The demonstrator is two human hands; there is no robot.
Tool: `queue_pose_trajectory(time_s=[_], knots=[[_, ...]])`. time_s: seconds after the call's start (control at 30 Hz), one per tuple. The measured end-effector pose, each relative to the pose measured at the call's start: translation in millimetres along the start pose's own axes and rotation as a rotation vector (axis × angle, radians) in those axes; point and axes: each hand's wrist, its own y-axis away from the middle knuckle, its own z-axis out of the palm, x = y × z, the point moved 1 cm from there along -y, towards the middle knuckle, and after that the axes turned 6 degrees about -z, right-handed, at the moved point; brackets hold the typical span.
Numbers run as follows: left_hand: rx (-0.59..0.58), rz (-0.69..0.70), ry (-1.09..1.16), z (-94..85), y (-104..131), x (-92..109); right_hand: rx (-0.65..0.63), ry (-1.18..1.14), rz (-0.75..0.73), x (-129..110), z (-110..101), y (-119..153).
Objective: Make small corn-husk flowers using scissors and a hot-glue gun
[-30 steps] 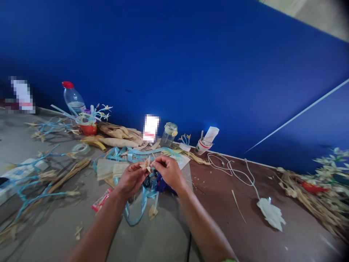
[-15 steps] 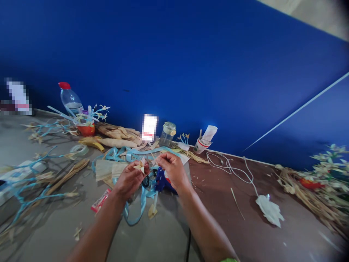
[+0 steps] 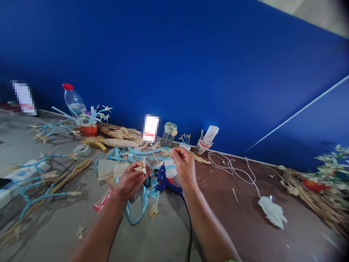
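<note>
In my left hand [image 3: 131,182] I hold a small pale husk flower [image 3: 142,167] between thumb and fingers, its pointed petals spread. My right hand [image 3: 185,167] is raised to the right of it, thumb and fingertips pinched together; whatever is between them is too small to make out. Between the two hands lies a blue glue gun [image 3: 163,179], its nozzle pointing away from me and its black cord [image 3: 190,225] running toward me. Light blue ribbon [image 3: 141,213] loops on the table around and below my left hand.
Dried husks [image 3: 120,133], a red cup [image 3: 89,129] and a bottle [image 3: 73,100] stand along the blue wall, with a glass jar [image 3: 169,135] and a white cup [image 3: 203,145]. Blue-stemmed flower branches [image 3: 35,202] lie left. A white cable [image 3: 231,169] and tissue [image 3: 272,212] lie right.
My right hand has moved to the right and slightly up, away from the flower, uncovering more of the glue gun. My left hand keeps holding the flower.
</note>
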Motion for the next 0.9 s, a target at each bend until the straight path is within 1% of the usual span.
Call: queue_pose_trajectory(time_s=[0.07, 0.23, 0.4, 0.57, 0.77, 0.9], knots=[[0.005, 0.008, 0.010, -0.7, -0.2, -0.3, -0.001, 0.025, -0.003, -1.1, 1.1, 0.9], [0.008, 0.012, 0.006, -1.5, -0.5, -2.5, -0.142, 0.102, -0.063, -5.8, 16.4, 14.7], [-0.014, -0.002, -0.015, 2.0, 0.4, -2.7, -0.206, 0.151, -0.128, -2.7, 26.4, 24.3], [-0.019, 0.007, -0.067, 3.2, -0.6, -3.8, -0.242, 0.143, -0.081, 0.7, 28.9, 25.7], [-0.012, 0.006, -0.093, 2.6, -0.9, -5.3, -0.297, 0.119, 0.007, -4.4, 30.5, 28.2], [-0.010, 0.003, -0.093, 5.4, -0.2, -4.1, -0.295, 0.183, -0.042, -7.5, 30.5, 30.6]])
